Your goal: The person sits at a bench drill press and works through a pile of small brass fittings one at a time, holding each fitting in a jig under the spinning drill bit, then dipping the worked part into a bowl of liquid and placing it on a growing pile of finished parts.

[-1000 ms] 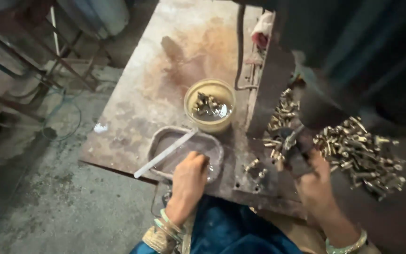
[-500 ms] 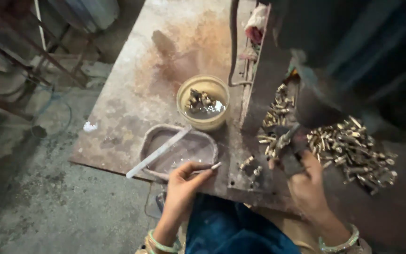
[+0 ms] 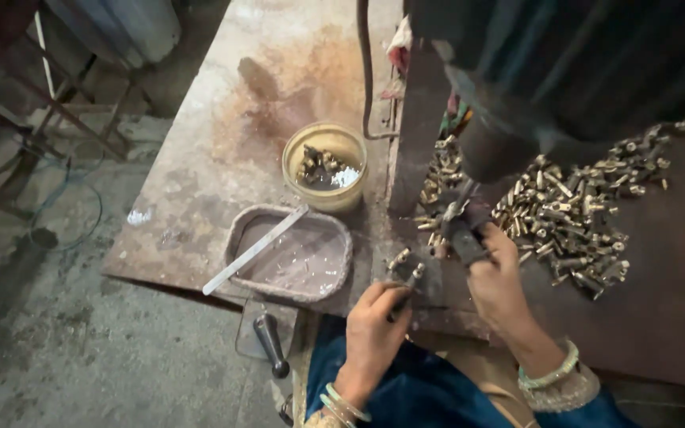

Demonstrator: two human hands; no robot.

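Observation:
My left hand (image 3: 373, 331) is at the table's near edge, fingers pinched on a thin dark stick (image 3: 399, 302). Its tip is right by a few small brass parts (image 3: 406, 265) on the dark machine base. My right hand (image 3: 498, 284) is closed around a dark handle (image 3: 463, 238) just below the machine's round spindle (image 3: 491, 150). A big heap of small brass parts (image 3: 572, 206) lies to the right of that hand. More brass parts (image 3: 440, 178) are piled behind the handle.
A yellow round tub (image 3: 320, 136) with brass pieces in liquid stands on the rusty metal table (image 3: 200, 182). In front of it is a grey oblong tray (image 3: 241, 230) of milky liquid with a flat metal strip (image 3: 254, 250) across it. A black-handled tool (image 3: 270, 345) hangs below.
My left hand has left the grey tray and moved right to the brass parts on the machine base, carrying the thin stick. My right hand has stayed on the handle.

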